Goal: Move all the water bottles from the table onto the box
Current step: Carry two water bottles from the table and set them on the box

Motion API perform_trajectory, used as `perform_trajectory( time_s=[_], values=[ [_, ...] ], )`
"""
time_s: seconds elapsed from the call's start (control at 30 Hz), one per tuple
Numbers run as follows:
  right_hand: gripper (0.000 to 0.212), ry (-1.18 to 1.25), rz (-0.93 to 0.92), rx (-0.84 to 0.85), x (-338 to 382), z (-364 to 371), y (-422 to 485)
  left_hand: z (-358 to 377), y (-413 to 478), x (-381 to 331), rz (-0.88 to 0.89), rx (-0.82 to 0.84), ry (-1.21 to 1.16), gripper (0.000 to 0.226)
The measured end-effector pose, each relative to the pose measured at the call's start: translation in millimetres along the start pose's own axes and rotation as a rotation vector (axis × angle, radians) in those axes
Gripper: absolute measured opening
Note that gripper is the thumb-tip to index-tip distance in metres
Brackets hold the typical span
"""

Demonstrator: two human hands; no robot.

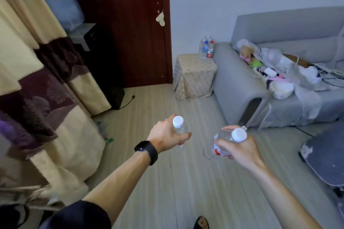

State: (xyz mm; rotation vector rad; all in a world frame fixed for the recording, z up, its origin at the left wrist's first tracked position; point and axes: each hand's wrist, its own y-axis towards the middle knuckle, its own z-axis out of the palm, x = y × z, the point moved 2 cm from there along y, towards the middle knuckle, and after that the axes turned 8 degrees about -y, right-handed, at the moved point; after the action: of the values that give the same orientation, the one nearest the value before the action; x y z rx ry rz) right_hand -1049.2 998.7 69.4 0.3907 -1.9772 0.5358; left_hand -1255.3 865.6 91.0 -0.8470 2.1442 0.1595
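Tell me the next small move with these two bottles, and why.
Probably step closer to the cloth-covered box: the left hand grips one bottle and the right hand grips another bottle, both over open floor, apart from the box. Other bottles already stand at its back right corner, so the bare front of its top looks free for these.

Grey sofa [283, 28] at right, heaped with bags and clothes [279, 69]; dark red door [130, 39] behind; patterned curtain [46, 83] at left; pale striped floor [186, 188].
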Motion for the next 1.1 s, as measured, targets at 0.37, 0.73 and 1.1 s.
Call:
perform_trajectory(
  time_s=[0.37, 0.73, 1.1],
  values=[
    [0.036, -0.043, 0.045, 0.045, 32, -37, 218, 18, 204, -51, -0.015, -0.076, -0.076, 0.043],
    [0.046, -0.033, 0.021, 0.017, 90, -37, 449, -1, 460, -87, 0.021, -0.043, -0.060, 0.045],
    [0.031, -0.053, 0.082, 0.003, 94, -53, 674, 31, 681, -120, -0.023, 0.034, -0.067, 0.039]
  ],
)
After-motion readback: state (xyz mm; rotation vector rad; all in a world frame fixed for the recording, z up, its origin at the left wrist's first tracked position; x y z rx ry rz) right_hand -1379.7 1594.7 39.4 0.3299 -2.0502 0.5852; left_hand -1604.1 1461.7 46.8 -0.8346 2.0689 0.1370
